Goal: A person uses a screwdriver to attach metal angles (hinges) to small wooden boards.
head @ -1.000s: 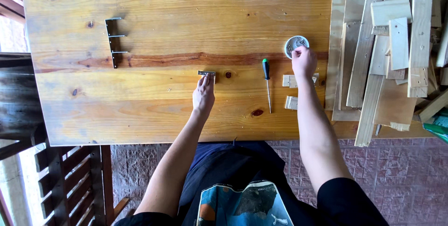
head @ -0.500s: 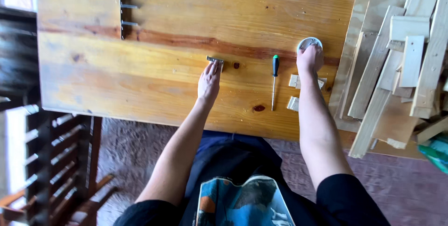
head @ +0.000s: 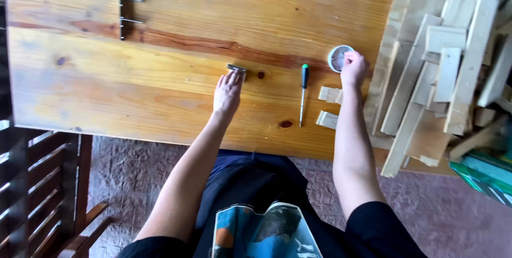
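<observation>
Head cam looking straight down at a big wooden table (head: 160, 82). The left hand (head: 228, 91) lies pretty much flat on the wood, fingers stretched out and close together, fingertips touching a small grey metal piece (head: 237, 68) that sits right next to a dark knot in the board. It's pressing or resting on it, not wrapped around it. The right hand (head: 353, 69) is curled loosely over the edge of a small round white tin (head: 338, 57), fingers bent at the rim (can't tell how firm the grip is, the knuckles hide it). Between the hands there's a green-handled screwdriver (head: 303, 94) lying loose, and two little wood blocks (head: 328, 106) just beside the right wrist. A pile of wooden slats (head: 442, 66) runs off the right edge, and a dark metal bracket (head: 126, 6) up top is partly cut off.
</observation>
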